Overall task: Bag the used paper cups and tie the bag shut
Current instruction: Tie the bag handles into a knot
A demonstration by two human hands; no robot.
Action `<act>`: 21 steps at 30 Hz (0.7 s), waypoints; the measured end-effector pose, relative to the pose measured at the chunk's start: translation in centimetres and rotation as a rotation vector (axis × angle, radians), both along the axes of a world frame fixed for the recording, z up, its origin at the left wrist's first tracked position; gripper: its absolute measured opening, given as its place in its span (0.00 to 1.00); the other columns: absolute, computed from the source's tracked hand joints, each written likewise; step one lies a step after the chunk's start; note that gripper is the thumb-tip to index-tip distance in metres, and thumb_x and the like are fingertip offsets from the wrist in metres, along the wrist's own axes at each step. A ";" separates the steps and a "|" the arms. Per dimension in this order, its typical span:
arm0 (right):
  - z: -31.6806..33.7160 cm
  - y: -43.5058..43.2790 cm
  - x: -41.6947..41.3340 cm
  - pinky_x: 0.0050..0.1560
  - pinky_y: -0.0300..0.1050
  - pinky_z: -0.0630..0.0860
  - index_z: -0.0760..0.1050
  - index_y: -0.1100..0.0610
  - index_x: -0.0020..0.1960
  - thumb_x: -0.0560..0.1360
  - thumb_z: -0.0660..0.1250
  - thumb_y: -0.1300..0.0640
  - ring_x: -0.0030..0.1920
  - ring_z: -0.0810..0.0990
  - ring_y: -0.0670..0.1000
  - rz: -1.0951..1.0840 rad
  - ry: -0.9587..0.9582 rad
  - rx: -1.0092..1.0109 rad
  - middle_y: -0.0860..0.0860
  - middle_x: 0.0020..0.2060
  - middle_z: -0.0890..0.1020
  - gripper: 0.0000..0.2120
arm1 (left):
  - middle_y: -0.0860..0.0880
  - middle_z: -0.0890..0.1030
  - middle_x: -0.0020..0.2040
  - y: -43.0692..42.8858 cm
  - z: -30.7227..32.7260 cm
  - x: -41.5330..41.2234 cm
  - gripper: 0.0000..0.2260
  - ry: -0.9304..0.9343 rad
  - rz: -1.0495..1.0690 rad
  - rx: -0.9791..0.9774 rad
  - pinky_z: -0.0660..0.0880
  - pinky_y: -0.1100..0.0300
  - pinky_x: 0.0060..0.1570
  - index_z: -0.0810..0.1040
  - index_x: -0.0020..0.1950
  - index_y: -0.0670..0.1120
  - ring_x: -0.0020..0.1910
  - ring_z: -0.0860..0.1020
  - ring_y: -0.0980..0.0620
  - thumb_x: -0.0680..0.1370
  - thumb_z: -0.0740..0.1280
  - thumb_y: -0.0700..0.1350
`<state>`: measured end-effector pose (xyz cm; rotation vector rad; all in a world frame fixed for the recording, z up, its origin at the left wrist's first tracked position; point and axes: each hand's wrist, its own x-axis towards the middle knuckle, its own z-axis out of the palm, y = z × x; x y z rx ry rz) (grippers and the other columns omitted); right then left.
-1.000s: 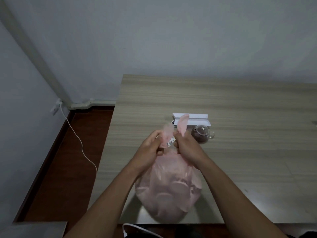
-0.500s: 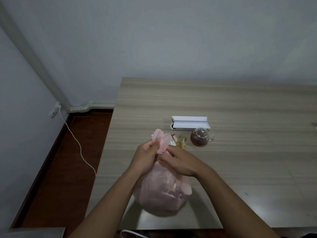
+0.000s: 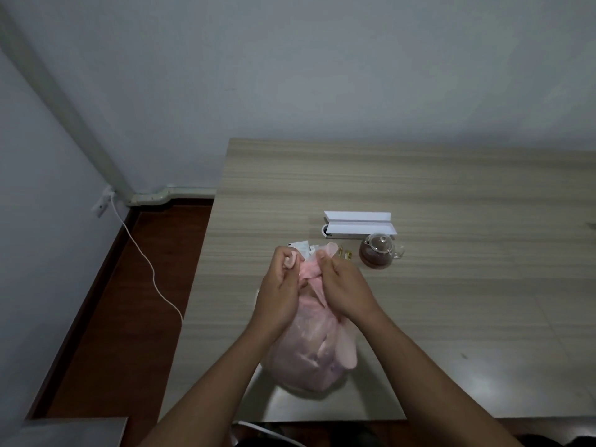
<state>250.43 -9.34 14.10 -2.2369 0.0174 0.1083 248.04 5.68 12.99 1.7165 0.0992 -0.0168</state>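
Note:
A full pink plastic bag (image 3: 311, 353) sits on the wooden table (image 3: 451, 301) near its front edge. Pale rounded shapes show faintly through its film; the cups themselves cannot be made out. My left hand (image 3: 280, 290) pinches one of the bag's handle ends, and my right hand (image 3: 343, 288) grips the other. The two ends cross between my hands above the bag's neck.
Behind my hands lie a white open box (image 3: 358, 224), a glass teapot of dark tea (image 3: 379, 251), small yellow packets (image 3: 344, 253) and white sachets (image 3: 301, 246). A white cable (image 3: 151, 269) runs from a wall socket across the red floor at left.
My hands have crossed the bag's handle ends and pulled them down toward the neck. The ends that stood up a second ago are now bunched between my fingers.

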 end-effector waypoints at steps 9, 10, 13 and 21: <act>-0.2 -1.6 1.4 0.50 0.48 0.82 0.83 0.51 0.57 0.78 0.77 0.50 0.46 0.86 0.49 -0.042 0.325 0.181 0.51 0.47 0.89 0.09 | 0.52 0.82 0.45 1.6 0.6 1.1 0.10 -0.335 -0.204 0.336 0.72 0.63 0.44 0.78 0.53 0.45 0.44 0.79 0.56 0.85 0.64 0.31; -0.3 -1.8 1.6 0.48 0.48 0.82 0.81 0.52 0.58 0.76 0.79 0.52 0.45 0.85 0.49 -0.054 0.338 0.219 0.50 0.46 0.87 0.13 | 0.50 0.81 0.47 1.6 0.6 1.3 0.10 -0.359 -0.204 0.347 0.72 0.63 0.46 0.79 0.53 0.45 0.46 0.79 0.54 0.85 0.64 0.31; 0.5 -2.1 1.3 0.42 0.42 0.75 0.84 0.56 0.53 0.80 0.75 0.56 0.40 0.80 0.47 0.018 0.347 0.256 0.47 0.38 0.85 0.04 | 0.47 0.77 0.52 1.8 0.4 1.7 0.08 -0.355 -0.172 0.347 0.72 0.66 0.52 0.82 0.55 0.45 0.53 0.78 0.55 0.86 0.64 0.37; 0.8 -3.0 0.8 0.48 0.46 0.75 0.74 0.66 0.44 0.76 0.67 0.59 0.36 0.71 0.54 0.258 0.665 0.756 0.59 0.35 0.72 0.09 | 0.61 0.84 0.43 2.4 0.6 2.4 0.11 -0.098 -0.163 0.162 0.74 0.64 0.43 0.83 0.49 0.54 0.41 0.80 0.64 0.87 0.70 0.41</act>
